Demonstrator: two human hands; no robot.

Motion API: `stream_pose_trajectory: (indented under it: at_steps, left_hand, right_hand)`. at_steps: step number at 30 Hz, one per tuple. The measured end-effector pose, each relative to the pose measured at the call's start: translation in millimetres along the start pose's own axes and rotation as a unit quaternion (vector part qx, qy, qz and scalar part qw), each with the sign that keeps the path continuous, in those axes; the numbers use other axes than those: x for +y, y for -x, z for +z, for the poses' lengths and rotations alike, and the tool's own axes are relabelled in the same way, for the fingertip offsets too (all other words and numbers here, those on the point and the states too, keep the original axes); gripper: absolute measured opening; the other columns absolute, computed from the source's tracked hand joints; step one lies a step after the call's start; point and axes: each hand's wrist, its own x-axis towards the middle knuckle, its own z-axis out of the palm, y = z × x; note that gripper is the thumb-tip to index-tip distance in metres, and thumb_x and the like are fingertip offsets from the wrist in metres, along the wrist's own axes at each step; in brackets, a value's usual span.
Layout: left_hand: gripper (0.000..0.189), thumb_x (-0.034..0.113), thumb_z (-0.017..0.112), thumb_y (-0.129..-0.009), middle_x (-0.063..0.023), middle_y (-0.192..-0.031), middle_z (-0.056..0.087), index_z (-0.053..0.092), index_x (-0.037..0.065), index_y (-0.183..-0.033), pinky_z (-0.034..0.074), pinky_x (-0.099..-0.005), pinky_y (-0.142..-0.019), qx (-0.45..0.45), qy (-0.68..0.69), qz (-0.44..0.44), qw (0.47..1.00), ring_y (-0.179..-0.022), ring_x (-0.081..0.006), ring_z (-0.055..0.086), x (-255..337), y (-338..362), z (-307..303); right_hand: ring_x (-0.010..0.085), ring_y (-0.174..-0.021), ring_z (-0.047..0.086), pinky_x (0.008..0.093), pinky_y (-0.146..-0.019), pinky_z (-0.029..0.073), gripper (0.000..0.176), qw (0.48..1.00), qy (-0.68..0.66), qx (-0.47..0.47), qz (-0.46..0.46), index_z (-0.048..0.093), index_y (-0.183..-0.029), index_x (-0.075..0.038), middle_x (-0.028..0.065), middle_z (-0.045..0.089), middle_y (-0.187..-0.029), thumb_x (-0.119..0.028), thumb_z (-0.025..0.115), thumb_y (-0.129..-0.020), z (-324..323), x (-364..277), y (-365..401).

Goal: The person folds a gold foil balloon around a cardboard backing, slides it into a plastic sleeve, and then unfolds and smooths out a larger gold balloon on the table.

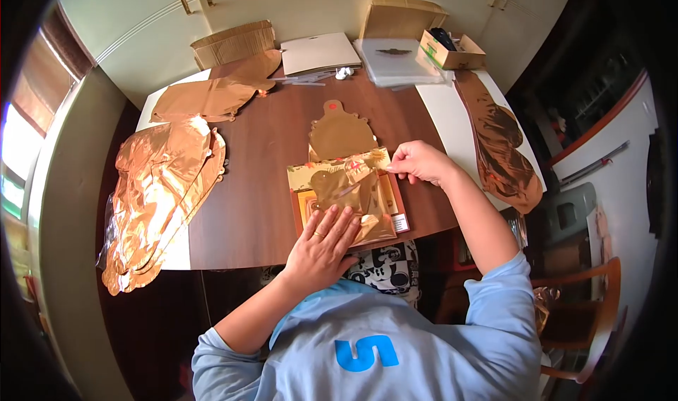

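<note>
Packet of clear plastic [300, 177] holds crinkled gold foil balloon [346, 185]; left hand [325, 249] lies spread on it, right hand [420, 162] pinches its corner.

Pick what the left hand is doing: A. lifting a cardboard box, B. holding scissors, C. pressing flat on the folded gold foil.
C: the left hand lies flat on the folded gold foil, while the right hand pinches its upper corner.

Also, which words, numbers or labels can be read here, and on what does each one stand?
"S", or perhaps "5": big blue sign on the light blue shirt.
The white label at the near right corner of the foil packet: too small to read.
No other text is readable.
</note>
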Motion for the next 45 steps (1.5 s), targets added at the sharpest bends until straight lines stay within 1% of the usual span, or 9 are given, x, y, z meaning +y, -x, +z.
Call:
stream_pose_trajectory:
  at_steps: [9,21,26,28,35,38,42,43,45]
  left_hand:
    - [0.081,0.041,0.068,-0.084,-0.0147,-0.156,0.035,0.038,0.007,-0.15,0.022,-0.0514,-0.119,-0.023,0.016,0.001,1.0,-0.145,-0.0344,0.032,-1,-2,-5]
    - [0.082,0.039,0.07,-0.082,-0.0162,-0.156,0.036,0.036,0.007,-0.151,0.022,-0.0514,-0.119,-0.015,0.035,0.002,0.999,-0.144,-0.0363,0.032,-1,-2,-6]
    - [0.083,0.039,0.071,-0.081,-0.0161,-0.157,0.033,0.036,0.013,-0.152,0.022,-0.0519,-0.119,-0.02,0.018,0.011,1.0,-0.145,-0.0366,0.03,-1,-5,-9]
    - [0.084,0.04,0.072,-0.081,-0.0158,-0.157,0.033,0.036,0.015,-0.152,0.022,-0.0523,-0.119,-0.027,0.014,0.012,0.999,-0.145,-0.0365,0.03,1,-4,-9]
    - [0.083,0.04,0.071,-0.081,-0.014,-0.157,0.034,0.036,0.015,-0.152,0.022,-0.0531,-0.118,-0.034,0.039,0.007,0.999,-0.145,-0.0369,0.03,-1,-4,-10]
    - [0.082,0.037,0.072,-0.082,-0.0149,-0.156,0.035,0.036,0.011,-0.151,0.022,-0.0535,-0.118,-0.014,0.085,0.005,0.996,-0.144,-0.0384,0.03,-3,-3,-12]
    - [0.082,0.033,0.073,-0.082,-0.0186,-0.155,0.035,0.036,0.004,-0.149,0.022,-0.0543,-0.118,0.044,0.118,-0.01,0.992,-0.144,-0.0411,0.03,-8,5,-16]
    - [0.083,0.033,0.074,-0.081,-0.0221,-0.154,0.034,0.036,0.003,-0.149,0.021,-0.0546,-0.118,0.051,0.114,-0.032,0.992,-0.144,-0.0423,0.03,-9,11,-18]
    - [0.083,0.033,0.074,-0.081,-0.0231,-0.153,0.035,0.036,0.002,-0.148,0.021,-0.055,-0.118,0.058,0.118,-0.073,0.989,-0.143,-0.0424,0.031,-14,21,-24]
  right_hand:
    - [0.0048,-0.047,0.049,0.0186,-0.04,0.03,0.02,0.995,-0.071,-0.048,0.05,0.062,-0.089,-0.006,0.0003,0.061,-0.069,-0.023,0.072,-0.09,2,-4,-3]
    - [0.0054,-0.05,0.056,0.0199,-0.042,0.036,0.015,0.99,-0.116,-0.07,0.024,0.064,-0.096,-0.004,-0.0005,0.063,-0.074,-0.017,0.069,-0.091,11,-5,-2]
    - [0.0063,-0.051,0.057,0.0202,-0.043,0.039,0.009,0.986,-0.081,0.079,-0.126,0.062,-0.099,-0.005,0.0012,0.065,-0.077,-0.013,0.062,-0.096,-7,-4,-7]
    - [0.0054,-0.052,0.056,0.0196,-0.044,0.038,0.009,0.968,-0.122,0.178,-0.131,0.061,-0.097,-0.006,0.0003,0.065,-0.077,-0.015,0.06,-0.097,-27,-5,-7]
    - [0.0067,-0.051,0.056,0.0208,-0.043,0.036,0.01,0.927,-0.187,0.304,-0.118,0.06,-0.095,-0.005,0.0024,0.064,-0.077,-0.015,0.06,-0.097,-80,18,15]
    - [0.0077,-0.051,0.056,0.0215,-0.042,0.036,0.011,0.924,-0.137,0.35,-0.065,0.059,-0.094,-0.004,0.0035,0.064,-0.076,-0.015,0.06,-0.096,-93,37,22]
    - [0.0099,-0.05,0.056,0.025,-0.043,0.038,0.017,0.946,-0.067,0.316,0.037,0.059,-0.098,-0.002,0.0063,0.064,-0.076,-0.019,0.062,-0.095,-94,61,35]
    - [0.0136,-0.054,0.058,0.0295,-0.048,0.044,0.024,0.936,-0.024,0.351,0.028,0.059,-0.104,0.0,0.0077,0.065,-0.077,-0.022,0.062,-0.095,-85,65,41]
    - [0.0158,-0.057,0.06,0.0316,-0.053,0.047,0.029,0.84,0.215,0.494,-0.068,0.058,-0.109,0.001,0.0083,0.066,-0.078,-0.023,0.063,-0.094,-60,68,58]
